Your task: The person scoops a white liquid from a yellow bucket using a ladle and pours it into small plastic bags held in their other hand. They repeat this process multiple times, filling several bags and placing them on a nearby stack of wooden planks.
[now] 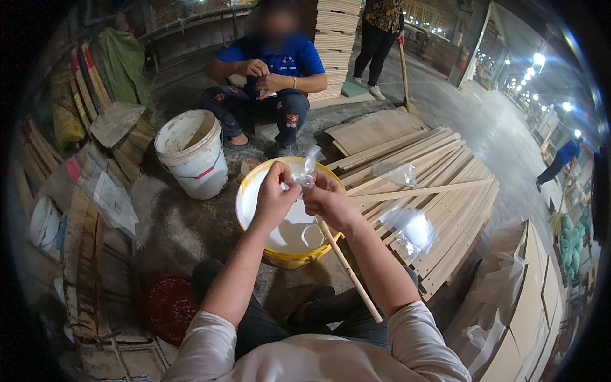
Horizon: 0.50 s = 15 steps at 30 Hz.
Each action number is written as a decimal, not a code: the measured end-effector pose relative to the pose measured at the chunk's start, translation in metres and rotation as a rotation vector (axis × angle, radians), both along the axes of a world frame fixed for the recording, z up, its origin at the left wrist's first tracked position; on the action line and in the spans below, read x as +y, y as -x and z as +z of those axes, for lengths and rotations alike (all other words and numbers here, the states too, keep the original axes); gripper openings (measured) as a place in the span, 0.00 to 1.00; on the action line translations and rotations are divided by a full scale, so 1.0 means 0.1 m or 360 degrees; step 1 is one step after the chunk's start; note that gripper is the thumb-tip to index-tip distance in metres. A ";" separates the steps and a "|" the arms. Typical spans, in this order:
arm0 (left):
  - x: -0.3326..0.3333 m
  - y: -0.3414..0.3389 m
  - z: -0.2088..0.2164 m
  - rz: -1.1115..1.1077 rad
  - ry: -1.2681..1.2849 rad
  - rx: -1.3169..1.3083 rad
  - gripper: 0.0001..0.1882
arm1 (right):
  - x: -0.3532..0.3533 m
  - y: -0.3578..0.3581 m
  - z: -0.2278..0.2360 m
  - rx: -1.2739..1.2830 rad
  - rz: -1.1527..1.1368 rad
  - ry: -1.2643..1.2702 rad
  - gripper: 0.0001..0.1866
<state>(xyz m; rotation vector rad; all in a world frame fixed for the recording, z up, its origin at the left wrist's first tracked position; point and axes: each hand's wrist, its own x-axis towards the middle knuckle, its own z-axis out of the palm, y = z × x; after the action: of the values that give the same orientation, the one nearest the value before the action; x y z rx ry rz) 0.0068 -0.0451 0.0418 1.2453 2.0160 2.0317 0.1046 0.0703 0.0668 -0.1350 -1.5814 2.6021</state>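
Observation:
My left hand (277,196) and my right hand (330,201) meet above a yellow-rimmed bucket (289,260). Between their pinched fingertips is a small clear plastic bag (309,162), crumpled, with one end sticking up. What the bag holds, if anything, is too small to make out. White material coats the inside of the bucket, and a pale looped strip (312,237) shows in it. A round wooden stick (352,275) slants from the bucket's near right rim toward my right forearm, and no fingers are around it.
Wooden slats (439,184) lie piled at right, with clear plastic bags (410,230) on top. A white bucket (191,153) stands at far left, a red basin (168,309) at near left. Opposite, a person in blue (270,70) sits low, hands together. Another person holds a broom (407,83).

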 end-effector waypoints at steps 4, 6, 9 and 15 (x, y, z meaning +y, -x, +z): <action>0.14 -0.16 0.13 0.0642 -0.0027 0.0828 0.13 | 0.03 0.14 -0.13 0.0231 -0.0979 -0.1318 0.11; 0.13 -0.30 0.14 0.0556 -0.0021 0.0796 0.13 | 0.09 0.14 -0.09 0.0413 -0.1293 -0.1903 0.13; 0.00 -0.27 0.18 0.0398 0.0035 0.0686 0.12 | 0.15 0.01 0.06 0.0645 -0.1131 -0.2347 0.20; -0.33 -0.15 0.33 -0.0479 0.0108 -0.0621 0.08 | 0.09 -0.30 0.43 0.1102 -0.0362 -0.2877 0.11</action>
<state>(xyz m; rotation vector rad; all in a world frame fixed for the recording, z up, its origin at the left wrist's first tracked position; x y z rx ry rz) 0.0217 -0.0778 0.0745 0.9740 1.6009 1.8696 0.1346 0.0797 0.1102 0.5636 -2.4680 0.2387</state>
